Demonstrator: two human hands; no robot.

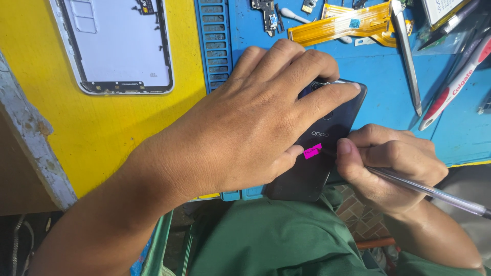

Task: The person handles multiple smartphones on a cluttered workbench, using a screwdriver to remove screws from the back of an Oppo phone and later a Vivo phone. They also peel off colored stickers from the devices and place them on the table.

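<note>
- Lying flat with its back up, the dark phone (327,138) sits on the near edge of the blue mat (378,82), and its low end sticks out past the mat toward the person's green lap.
- A small pink sticker (312,151) is stuck on the back of the phone, near its middle.
- The left hand (255,122) lies spread over the phone, fingers pressed flat on its top part and the thumb right by the sticker. I think this keeps the phone from sliding.
- The right hand (388,166) is just right of the phone. Its fingers are curled tight around a clear pen (434,191), and the pen's tip touches the sticker, the way you hold a pen to write small.
- Past the phone's top end lie an orange flat cable (342,23), small phone parts and metal tweezers (407,56).
- Far left of the phone, a white phone frame (117,46) rests on the yellow table (102,133).
</note>
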